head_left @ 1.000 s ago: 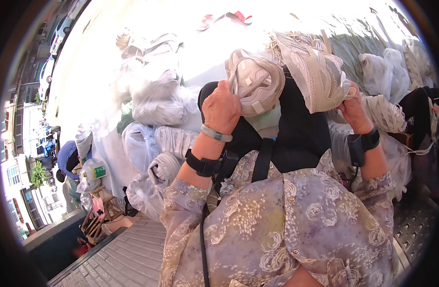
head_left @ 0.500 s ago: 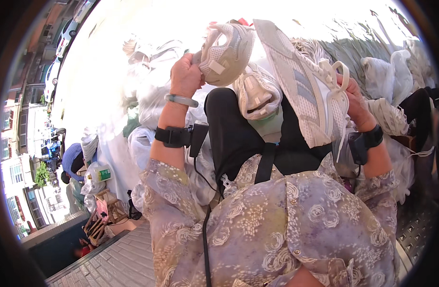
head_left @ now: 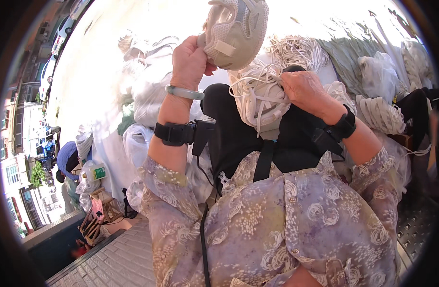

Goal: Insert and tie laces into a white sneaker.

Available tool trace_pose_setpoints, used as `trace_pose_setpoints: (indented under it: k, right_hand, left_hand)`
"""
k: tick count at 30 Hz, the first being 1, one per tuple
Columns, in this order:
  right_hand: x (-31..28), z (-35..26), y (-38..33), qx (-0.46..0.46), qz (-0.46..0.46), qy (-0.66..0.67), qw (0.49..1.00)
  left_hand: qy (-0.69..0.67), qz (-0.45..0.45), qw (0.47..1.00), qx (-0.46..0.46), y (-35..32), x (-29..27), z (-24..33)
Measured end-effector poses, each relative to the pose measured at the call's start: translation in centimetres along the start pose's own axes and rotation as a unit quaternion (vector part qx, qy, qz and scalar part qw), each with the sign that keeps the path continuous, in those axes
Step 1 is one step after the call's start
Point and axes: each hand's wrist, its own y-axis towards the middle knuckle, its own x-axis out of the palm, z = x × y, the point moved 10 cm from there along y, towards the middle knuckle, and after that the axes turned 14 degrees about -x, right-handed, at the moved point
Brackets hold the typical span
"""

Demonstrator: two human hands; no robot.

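Sneaker [head_left: 238,40], pale and meshed, is up in the left hand [head_left: 190,62], its top cut off by the upper edge of the view. That hand's grip is closed on the shoe's left edge, thumb and fingers pinching it, though the contact is partly hidden. Nearer the body, a second sneaker [head_left: 265,112] is over the lap, between the knees, with white laces [head_left: 257,83] loose across it and hanging down its front. The right hand [head_left: 305,91] has its fingers pressed together at this second sneaker's right side, pinching its edge or the laces — which of the two, I cannot tell.

Black trousers [head_left: 219,110] cover the legs. Each wrist wears a black strap [head_left: 174,134], and a pale bracelet [head_left: 185,92] circles the left one. Beyond the right hand lies a heap of pale cords [head_left: 300,50]; a ribbed white bundle [head_left: 379,115] is off to the right. Plastic bags [head_left: 137,143] sit left of the knees. Farther left — small in the view — is a person in a blue top [head_left: 67,158], with a wooden chair [head_left: 89,234] lower down.
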Motion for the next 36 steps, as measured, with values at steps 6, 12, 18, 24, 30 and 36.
trace_pose_setpoints:
  k: [6,12,18,24,30,36]
  right_hand:
    - [4.0,2.7,0.5,0.098,-0.052,-0.027,0.993]
    - [3.8,4.0,1.0,0.077,0.018,0.089,0.993]
    - [5.2,8.0,-3.7,0.249,0.068,0.401,0.879]
    - [1.0,6.8,-2.3,0.176,0.158,0.294,0.926]
    - [0.4,1.1,0.2,0.008,0.102,0.08,0.992]
    - [2.9,-0.7,0.2,-0.057,0.013,0.049,0.997]
  left_hand:
    - [0.003,0.002,1.0,-0.019,-3.2,-0.1,-1.9]
    - [0.02,0.022,1.0,-0.005,-7.0,-0.4,-4.8]
    - [0.239,0.089,0.956,0.145,-10.7,2.1,-5.3]
    - [0.441,0.126,0.866,0.2,-9.7,5.9,-6.2]
    - [0.469,0.081,0.866,0.152,-7.4,7.4,-7.1]
    - [0.487,0.068,0.865,0.095,-8.2,7.9,-9.7]
